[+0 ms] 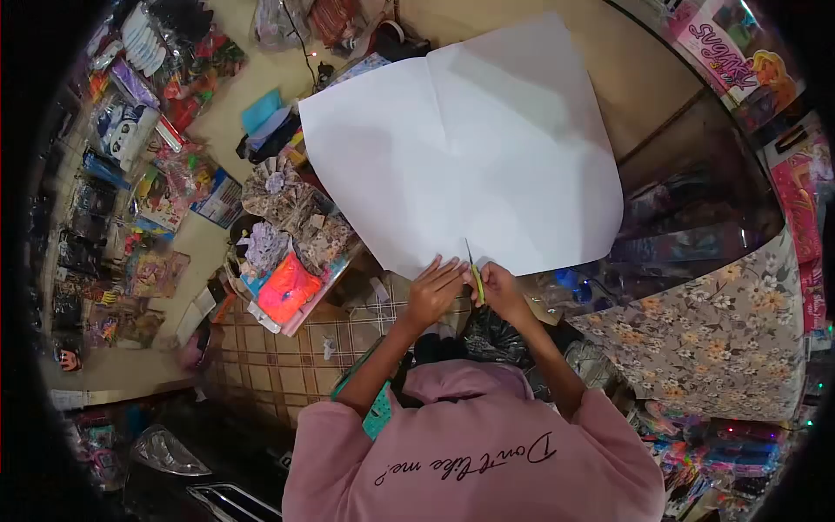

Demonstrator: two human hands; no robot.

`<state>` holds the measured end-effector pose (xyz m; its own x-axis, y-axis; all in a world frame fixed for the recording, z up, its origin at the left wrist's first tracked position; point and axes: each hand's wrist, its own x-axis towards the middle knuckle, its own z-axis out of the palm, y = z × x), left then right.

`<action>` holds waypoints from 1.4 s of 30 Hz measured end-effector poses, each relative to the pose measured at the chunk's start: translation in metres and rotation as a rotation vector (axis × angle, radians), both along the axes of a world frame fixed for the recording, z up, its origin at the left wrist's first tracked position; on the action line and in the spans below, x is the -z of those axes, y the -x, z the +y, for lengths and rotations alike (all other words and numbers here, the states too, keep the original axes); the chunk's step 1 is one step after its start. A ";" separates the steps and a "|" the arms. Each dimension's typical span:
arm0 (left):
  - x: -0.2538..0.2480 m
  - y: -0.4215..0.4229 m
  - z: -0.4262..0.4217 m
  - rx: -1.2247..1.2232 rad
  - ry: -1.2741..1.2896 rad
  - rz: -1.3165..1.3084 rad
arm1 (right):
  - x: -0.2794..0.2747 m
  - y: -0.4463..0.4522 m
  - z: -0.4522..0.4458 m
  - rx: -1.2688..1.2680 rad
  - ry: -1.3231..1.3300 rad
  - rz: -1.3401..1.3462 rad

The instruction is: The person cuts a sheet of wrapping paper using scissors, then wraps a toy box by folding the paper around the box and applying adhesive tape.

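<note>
A large white sheet of paper (522, 157) with a crease near its top middle lies spread in front of me. My left hand (433, 291) rests flat on the sheet's near edge, fingers extended and holding nothing. Just to its right, my right hand (494, 287) is closed on a pair of scissors (477, 283) with yellow-green handles. The thin blades point away from me, over the near part of the paper. Whether the blades are parted is too small to tell.
Scrunchies (265, 244) and an orange packet (289, 287) lie left of the paper. Packaged goods hang or lie along the far left. A floral cloth (713, 331) covers something at the right, near a glass case (687, 217). A black plastic bag (496, 335) is close to my body.
</note>
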<state>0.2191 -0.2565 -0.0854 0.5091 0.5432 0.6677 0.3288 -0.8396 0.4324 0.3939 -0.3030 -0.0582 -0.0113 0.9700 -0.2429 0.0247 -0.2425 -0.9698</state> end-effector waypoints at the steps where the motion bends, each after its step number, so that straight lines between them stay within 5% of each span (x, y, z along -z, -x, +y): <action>1: -0.001 0.001 0.001 0.000 -0.012 0.011 | 0.000 0.000 0.000 0.003 -0.003 -0.021; 18: -0.002 0.003 0.000 0.006 0.011 0.017 | -0.002 0.005 0.013 0.057 0.034 0.138; 42: -0.005 0.010 0.005 0.003 0.079 0.186 | 0.011 -0.002 0.028 0.049 -0.119 -0.037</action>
<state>0.2092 -0.2517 -0.0807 0.6212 0.5884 0.5176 0.4067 -0.8066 0.4289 0.3961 -0.2746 -0.0695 0.0435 0.9912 -0.1252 0.0518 -0.1274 -0.9905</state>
